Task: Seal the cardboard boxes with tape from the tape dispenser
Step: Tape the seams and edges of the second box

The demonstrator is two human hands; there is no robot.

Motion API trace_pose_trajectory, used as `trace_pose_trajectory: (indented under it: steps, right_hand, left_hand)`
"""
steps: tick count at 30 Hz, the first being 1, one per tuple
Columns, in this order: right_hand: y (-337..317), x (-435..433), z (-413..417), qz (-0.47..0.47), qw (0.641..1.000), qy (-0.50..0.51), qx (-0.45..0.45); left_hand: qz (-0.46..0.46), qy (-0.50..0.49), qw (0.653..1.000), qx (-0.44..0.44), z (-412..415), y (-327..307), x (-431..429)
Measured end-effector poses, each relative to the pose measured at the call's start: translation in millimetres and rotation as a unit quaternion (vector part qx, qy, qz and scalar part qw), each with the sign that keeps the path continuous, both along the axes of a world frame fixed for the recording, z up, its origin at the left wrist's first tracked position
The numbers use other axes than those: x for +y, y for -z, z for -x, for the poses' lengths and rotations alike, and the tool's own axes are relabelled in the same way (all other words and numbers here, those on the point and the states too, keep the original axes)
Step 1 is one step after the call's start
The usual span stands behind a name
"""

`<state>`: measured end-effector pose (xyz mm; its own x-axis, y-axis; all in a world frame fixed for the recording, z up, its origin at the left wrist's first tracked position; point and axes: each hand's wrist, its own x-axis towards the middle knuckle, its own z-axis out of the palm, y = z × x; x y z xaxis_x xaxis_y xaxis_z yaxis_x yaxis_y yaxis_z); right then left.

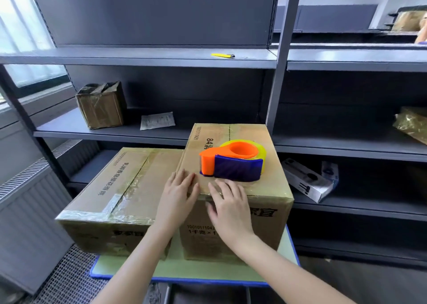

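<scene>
The left hand and right hand are resting flat, released, on the box, the tape dispenser sitting crosswise just beyond the right.

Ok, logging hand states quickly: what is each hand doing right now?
Left hand: open, flat on the taller box, holding nothing.
Right hand: open, pressing that box's front edge, holding nothing.
</scene>
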<state>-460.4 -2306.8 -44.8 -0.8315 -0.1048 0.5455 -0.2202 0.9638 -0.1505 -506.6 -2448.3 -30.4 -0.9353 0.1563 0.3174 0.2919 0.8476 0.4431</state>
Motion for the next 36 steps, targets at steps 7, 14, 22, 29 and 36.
trace_pose_trajectory:
  steps: [7,14,22,29,36]
  right_hand:
    - [16.7,2.7,3.6,0.052,0.997,-0.002,0.052]
    - [15.7,41.0,-8.9,0.169,0.978,-0.021,0.117]
    - [-7.7,111.4,-17.6,0.27,0.961,0.024,0.052]
    - [-27.8,83.4,-43.6,0.098,0.991,0.086,-0.043]
    - [-16.6,40.4,-61.1,-0.01,0.99,0.135,-0.041]
  left_hand:
    - [0.029,0.001,0.999,0.025,-8.6,6.3,1.9]
    - [0.076,-0.026,0.997,0.002,-66.9,1.0,37.7]
    - [0.03,0.069,0.993,0.092,-116.9,2.1,87.7]
    - [-0.055,0.031,0.99,0.126,-89.2,-5.7,64.7]
    - [0.033,0.071,0.995,0.069,-1.6,-14.3,40.3]
